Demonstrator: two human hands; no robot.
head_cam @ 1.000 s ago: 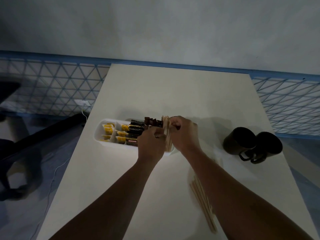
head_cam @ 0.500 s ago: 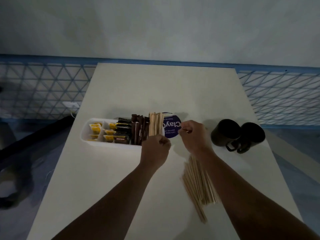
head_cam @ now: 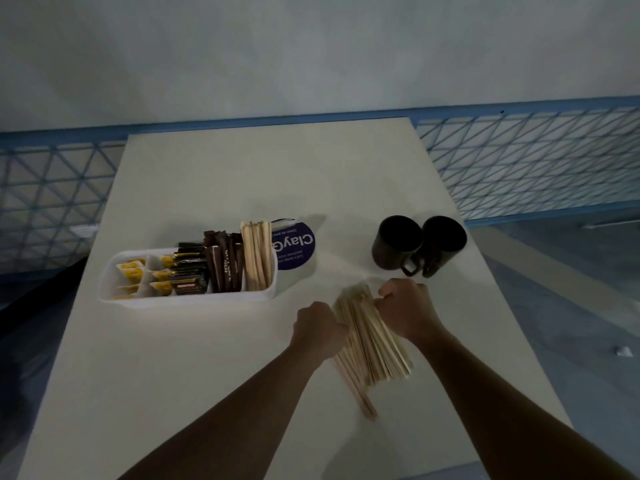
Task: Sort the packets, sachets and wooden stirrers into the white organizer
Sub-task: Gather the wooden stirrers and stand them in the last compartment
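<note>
The loose stirrers (head_cam: 372, 344) lay in a fanned pile on the table (head_cam: 194, 382), on its near right part, well apart from the white organizer (head_cam: 188, 299) and running from the far end by the hands back toward the person, with a few sticks poking out at the near end. Both hands flanked the far half of this pile. The left hand (head_cam: 320, 329) was balled with its knuckles against the pile's left edge; its fingers were tucked under and out of sight, so whether they pinched any sticks could not be told. The right hand (head_cam: 405, 311) sat on the opposite side, its fingers curled down over the far right end of the pile and gripping the sticks there. The two forearms reached in from the near edge.

The organizer stood to the left, long side toward the person. Its rightmost compartment held standing stirrers (head_cam: 256, 258), upright and leaning slightly. Next to them on the left stood brown sachets (head_cam: 223, 263), then black packets (head_cam: 188, 273), then yellow sachets (head_cam: 133, 271) in the small left compartments.

Just beyond the organizer's right end lay a round blue label (head_cam: 296, 249) with white lettering. Two dark mugs (head_cam: 419, 245) stood touching each other beyond the right hand. A blue lattice railing (head_cam: 526, 161) ran behind the table.
</note>
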